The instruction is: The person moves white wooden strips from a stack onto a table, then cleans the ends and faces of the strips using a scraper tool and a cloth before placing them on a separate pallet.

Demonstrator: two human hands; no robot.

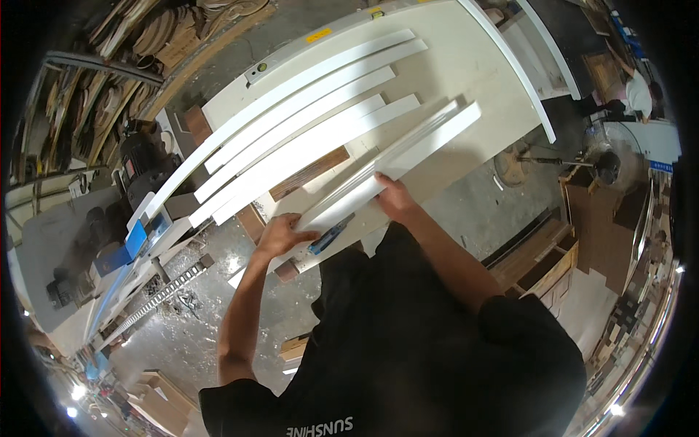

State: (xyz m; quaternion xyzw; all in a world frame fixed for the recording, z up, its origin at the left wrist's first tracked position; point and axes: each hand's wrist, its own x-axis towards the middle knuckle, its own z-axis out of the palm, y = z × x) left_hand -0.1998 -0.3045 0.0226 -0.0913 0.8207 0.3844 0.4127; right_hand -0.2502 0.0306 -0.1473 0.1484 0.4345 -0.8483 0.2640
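Both my hands grip a white strip board (429, 138) that seems to have more strips beside it, slanting over the near part of the white worktable (466, 80). My left hand (280, 234) closes round its near left end, thumb on the near side. Further along, my right hand (395, 198) holds the near long edge, fingers partly hidden by the board. A blue and dark utility knife (331, 234) lies on the table just right of my left thumb. Beyond the board, several long white strips (306, 124) lie roughly side by side, some overhanging the table's left end.
A long spirit level (313, 45) runs along the far edge. Brown wood blocks (309, 173) lie by the strips. At the left stands a machine with a dark motor (142, 156). Wooden cabinets (542, 255) are at the right, and another person (637, 95) is at the far right.
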